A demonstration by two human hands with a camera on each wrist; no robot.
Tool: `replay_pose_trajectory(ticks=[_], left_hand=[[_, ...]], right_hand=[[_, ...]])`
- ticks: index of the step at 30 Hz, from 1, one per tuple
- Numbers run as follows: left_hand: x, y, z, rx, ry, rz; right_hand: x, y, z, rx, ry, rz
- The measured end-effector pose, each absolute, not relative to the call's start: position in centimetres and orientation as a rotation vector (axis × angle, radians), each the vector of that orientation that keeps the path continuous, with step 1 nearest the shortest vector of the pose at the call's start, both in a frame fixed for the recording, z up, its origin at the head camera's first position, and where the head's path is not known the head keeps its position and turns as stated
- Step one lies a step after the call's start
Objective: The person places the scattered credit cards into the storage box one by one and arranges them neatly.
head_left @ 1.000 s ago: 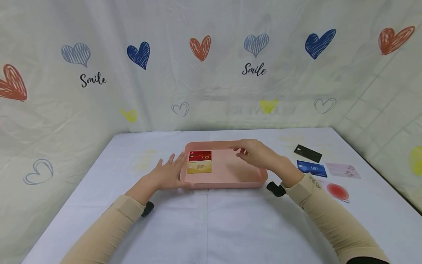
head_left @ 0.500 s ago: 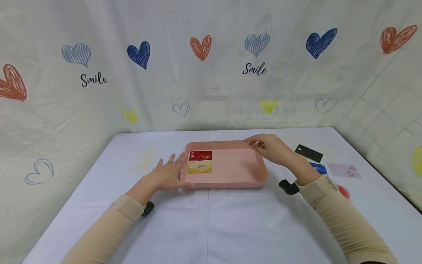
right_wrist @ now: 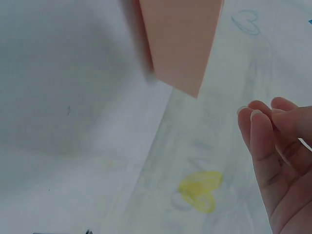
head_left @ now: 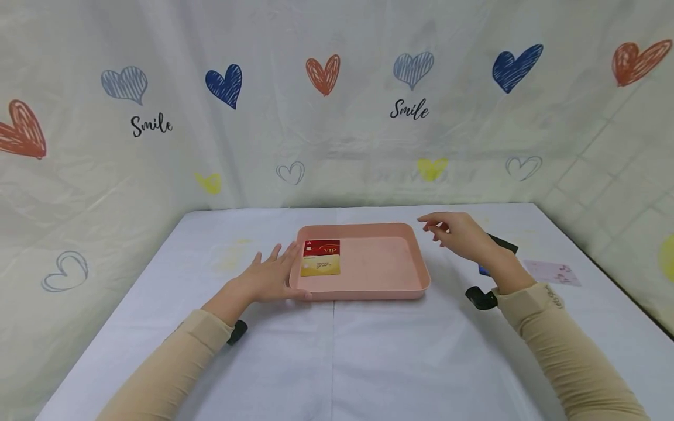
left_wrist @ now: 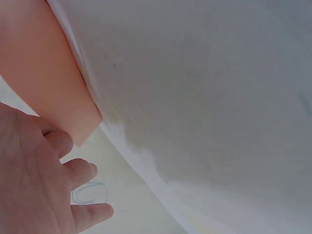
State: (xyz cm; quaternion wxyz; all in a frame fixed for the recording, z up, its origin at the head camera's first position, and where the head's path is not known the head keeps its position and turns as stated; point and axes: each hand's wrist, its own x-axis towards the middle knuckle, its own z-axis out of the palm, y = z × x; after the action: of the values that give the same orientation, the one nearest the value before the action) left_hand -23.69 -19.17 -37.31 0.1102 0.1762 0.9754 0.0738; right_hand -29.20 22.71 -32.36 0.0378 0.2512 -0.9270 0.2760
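Note:
A shallow pink tray point(head_left: 379, 263) lies on the white-covered table. Inside it, at the left end, is a red and gold card point(head_left: 320, 258) marked VIP. My left hand point(head_left: 268, 279) rests against the tray's left side with its fingers spread; in the left wrist view the little gap between fingers and tray wall point(left_wrist: 53, 73) is partly hidden. Off the tray's right side, my right hand point(head_left: 455, 235) hovers with loosely bent fingers and nothing in them. The right wrist view has those fingers point(right_wrist: 263, 134) apart from the tray's corner point(right_wrist: 183, 48).
Right of the tray, a black card point(head_left: 505, 243) and a blue card point(head_left: 483, 271) lie partly covered by the right hand and wrist. A pale pink card point(head_left: 553, 273) lies farther right. A curtain point(head_left: 358, 134) with printed hearts hangs behind the table.
My right hand has moved from above the tray's interior, past its right rim, to the right. Its sleeve now covers the card with the red circle. The left hand stays put.

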Motion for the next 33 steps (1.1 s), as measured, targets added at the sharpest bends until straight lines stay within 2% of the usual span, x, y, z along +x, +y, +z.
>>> replay_pose_trajectory(ticks=[22,33], left_hand=[[-23.5,-19.1,-37.1,0.501,2.860,0.235],[-23.5,-19.1,-36.9,0.495,2.856,0.230]], right_hand=[[-30.9,30.0,-34.0,0.460,-2.961,0.880],[-31.6,33.5,-34.7,0.434,-3.014,0.677]])
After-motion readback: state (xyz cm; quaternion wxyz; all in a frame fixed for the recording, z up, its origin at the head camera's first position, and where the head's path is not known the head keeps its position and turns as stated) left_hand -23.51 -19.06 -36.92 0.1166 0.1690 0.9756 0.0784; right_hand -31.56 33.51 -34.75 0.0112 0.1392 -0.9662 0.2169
